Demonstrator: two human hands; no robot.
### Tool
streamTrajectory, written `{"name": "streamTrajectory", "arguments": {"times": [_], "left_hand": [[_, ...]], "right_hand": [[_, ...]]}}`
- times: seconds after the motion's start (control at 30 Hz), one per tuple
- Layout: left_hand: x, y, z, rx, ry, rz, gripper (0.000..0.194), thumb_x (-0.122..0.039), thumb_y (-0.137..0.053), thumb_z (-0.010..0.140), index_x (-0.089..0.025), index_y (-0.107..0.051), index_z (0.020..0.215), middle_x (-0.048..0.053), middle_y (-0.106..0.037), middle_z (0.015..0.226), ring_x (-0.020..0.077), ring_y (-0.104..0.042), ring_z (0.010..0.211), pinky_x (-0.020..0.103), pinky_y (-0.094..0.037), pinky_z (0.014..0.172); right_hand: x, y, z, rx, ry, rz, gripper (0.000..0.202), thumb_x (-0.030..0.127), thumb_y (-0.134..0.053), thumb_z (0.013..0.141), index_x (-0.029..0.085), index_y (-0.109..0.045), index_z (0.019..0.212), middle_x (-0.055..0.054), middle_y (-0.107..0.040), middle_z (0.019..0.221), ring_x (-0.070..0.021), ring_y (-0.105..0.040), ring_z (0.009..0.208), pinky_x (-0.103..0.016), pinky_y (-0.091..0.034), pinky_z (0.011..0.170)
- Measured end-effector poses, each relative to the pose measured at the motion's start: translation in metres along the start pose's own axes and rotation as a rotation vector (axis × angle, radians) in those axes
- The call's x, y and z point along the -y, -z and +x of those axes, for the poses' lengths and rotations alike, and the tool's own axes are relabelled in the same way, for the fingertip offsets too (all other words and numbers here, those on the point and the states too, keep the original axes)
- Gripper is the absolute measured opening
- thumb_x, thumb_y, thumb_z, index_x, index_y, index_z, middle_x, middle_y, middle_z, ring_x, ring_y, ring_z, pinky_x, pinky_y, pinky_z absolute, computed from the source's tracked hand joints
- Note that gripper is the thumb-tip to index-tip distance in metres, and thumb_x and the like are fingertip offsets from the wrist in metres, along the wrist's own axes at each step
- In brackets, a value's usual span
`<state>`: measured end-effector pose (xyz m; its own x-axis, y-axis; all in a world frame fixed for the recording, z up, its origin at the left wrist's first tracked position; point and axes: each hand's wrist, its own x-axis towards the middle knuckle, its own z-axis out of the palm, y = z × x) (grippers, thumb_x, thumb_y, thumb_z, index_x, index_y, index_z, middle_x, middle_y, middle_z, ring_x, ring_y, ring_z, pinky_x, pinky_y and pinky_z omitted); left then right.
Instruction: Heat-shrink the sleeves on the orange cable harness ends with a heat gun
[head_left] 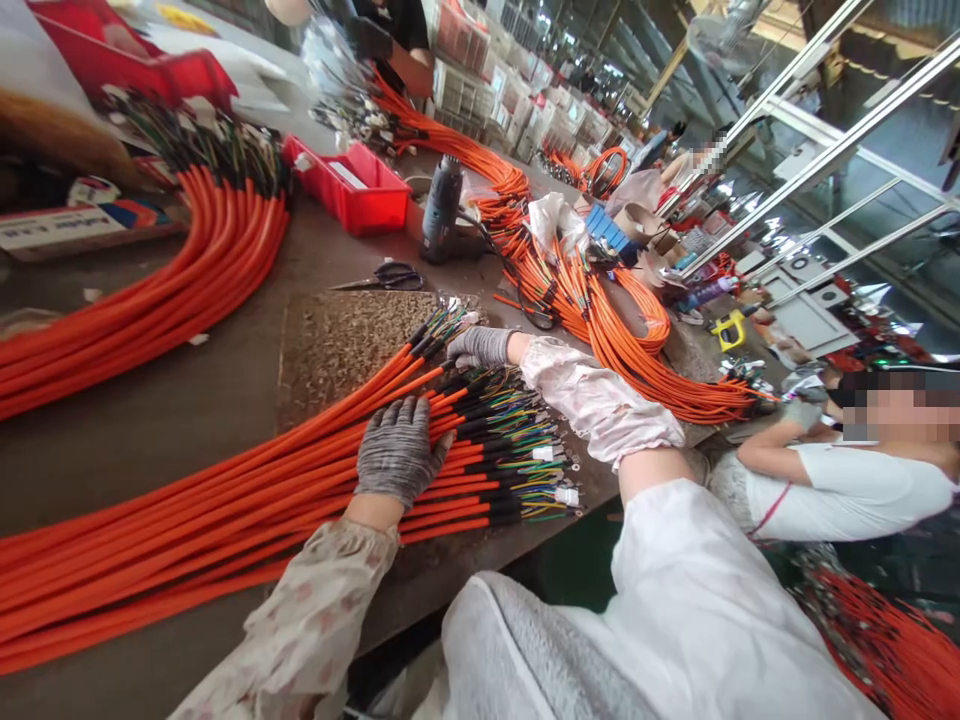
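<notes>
Workshop tabletop (232,375), brown, in a cluttered hall; upon it, one fan of orange cables (240,500), ends stripped to coloured wires with white connectors, overlapping the lower edge of a worn brown board (337,345). Left hand (397,450), grey striped glove: fingers released, laid over the cables, thumb apart. Right hand (484,347), matching glove: fingers bent at the wire ends; whether they grasp any, cannot tell. Beyond: scissors (388,276), dark-handled; red bin (375,210); grey heat gun (441,205), upright near the bin; coiled orange cables (600,335); at right, a co-worker (847,490) in white
</notes>
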<state>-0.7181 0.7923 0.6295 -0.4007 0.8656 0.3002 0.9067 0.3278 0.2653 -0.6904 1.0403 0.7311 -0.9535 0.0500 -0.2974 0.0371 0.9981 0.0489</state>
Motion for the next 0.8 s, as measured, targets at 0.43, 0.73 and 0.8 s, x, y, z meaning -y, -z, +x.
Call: {"name": "streamTrajectory", "arguments": {"times": [0.43, 0.73, 0.8], "left_hand": [[-0.004, 0.027, 0.018, 0.153, 0.113, -0.050, 0.067, -0.051, -0.062, 0.102, -0.010, -0.059, 0.155, 0.018, -0.055, 0.161, 0.0390, -0.053, 0.146, 0.051, -0.045, 0.122], [0.000, 0.020, 0.021, 0.163, 0.079, -0.017, 0.067, -0.051, -0.058, 0.107, -0.008, -0.055, 0.158, 0.019, -0.062, 0.153, 0.0376, -0.059, 0.139, 0.048, -0.045, 0.119], [0.000, 0.020, 0.020, 0.165, 0.079, -0.014, 0.071, -0.051, -0.059, 0.106, -0.006, -0.051, 0.160, 0.021, -0.063, 0.152, 0.0378, -0.059, 0.140, 0.048, -0.044, 0.120]], "right_hand": [[-0.005, -0.016, -0.018, 0.136, 0.011, 0.118, 0.028, 0.024, -0.063, 0.104, 0.015, -0.081, 0.123, -0.004, -0.082, 0.103, -0.0161, -0.073, 0.090, -0.023, -0.050, 0.082], [0.015, -0.014, 0.020, -0.072, -0.048, -0.159, 0.042, 0.021, -0.062, 0.101, 0.013, -0.069, 0.141, -0.020, -0.066, 0.146, -0.0368, -0.060, 0.135, -0.050, -0.044, 0.115], [0.014, -0.016, 0.024, -0.038, -0.009, -0.202, 0.038, 0.020, -0.064, 0.099, 0.010, -0.072, 0.135, -0.022, -0.067, 0.141, -0.0375, -0.059, 0.135, -0.052, -0.042, 0.116]]}}
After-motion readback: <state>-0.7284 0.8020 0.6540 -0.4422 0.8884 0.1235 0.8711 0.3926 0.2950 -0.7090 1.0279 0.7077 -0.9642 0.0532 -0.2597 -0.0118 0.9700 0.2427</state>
